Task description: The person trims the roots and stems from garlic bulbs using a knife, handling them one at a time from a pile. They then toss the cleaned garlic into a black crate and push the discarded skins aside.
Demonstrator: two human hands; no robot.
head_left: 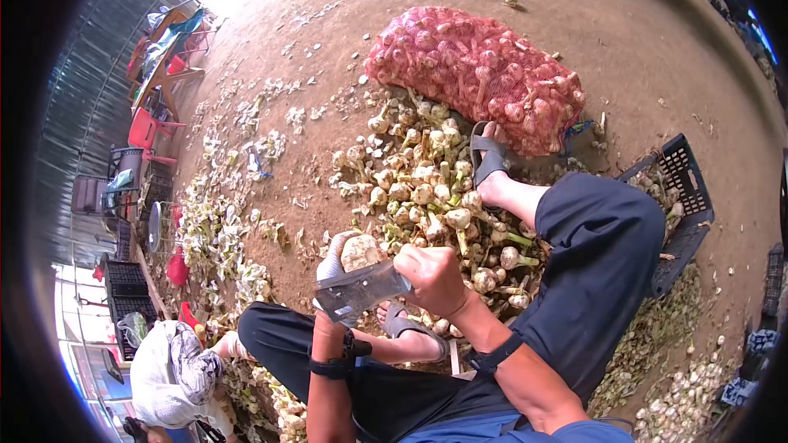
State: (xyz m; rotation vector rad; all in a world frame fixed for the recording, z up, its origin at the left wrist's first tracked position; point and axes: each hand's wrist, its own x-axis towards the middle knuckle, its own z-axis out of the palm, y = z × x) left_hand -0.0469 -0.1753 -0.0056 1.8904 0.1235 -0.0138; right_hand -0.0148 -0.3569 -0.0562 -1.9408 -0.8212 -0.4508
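Note:
My left hand (330,267), in a pale glove, is closed around a garlic bulb (359,253) and is partly hidden behind a blade. My right hand (432,279) is bare and makes a fist on a cleaver (361,290); its handle is hidden in the fingers. The wide, dark, shiny blade points left, lying across in front of the gloved hand, close to the bulb. Whether the edge touches the bulb I cannot tell. Between my feet and beyond them spreads a heap of garlic bulbs (423,193) with stalks attached.
A red mesh sack (480,74) full of garlic lies past the heap. At right, a black crate (688,189) tilts beside my knee. Peelings (213,230) litter the dirt floor at left. Another person (168,381) bends at lower left, near black crates (127,303) and a red chair (146,127).

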